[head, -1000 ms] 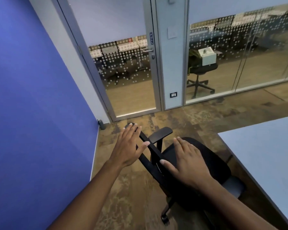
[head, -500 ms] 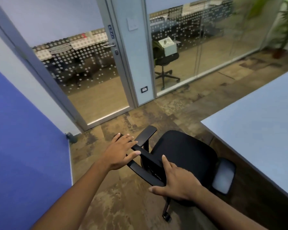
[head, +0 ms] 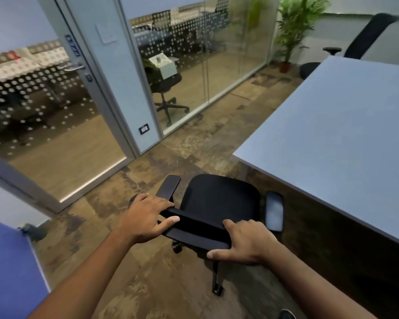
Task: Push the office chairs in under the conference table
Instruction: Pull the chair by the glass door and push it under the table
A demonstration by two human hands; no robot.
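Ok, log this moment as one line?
stage: gripping | left hand: on chair backrest | right hand: on backrest | chair: outside conference table

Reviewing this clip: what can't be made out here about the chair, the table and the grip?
Head view only:
- Chair base: seat hides most of it; two casters show.
- Backrest face: seen edge-on from above.
- Conference table: right edge cuts it off; legs unseen.
- Left hand, right hand: fingers curl behind the backrest.

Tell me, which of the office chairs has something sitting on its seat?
The chair behind the glass wall: a white box rests on it. The other two seats look bare.
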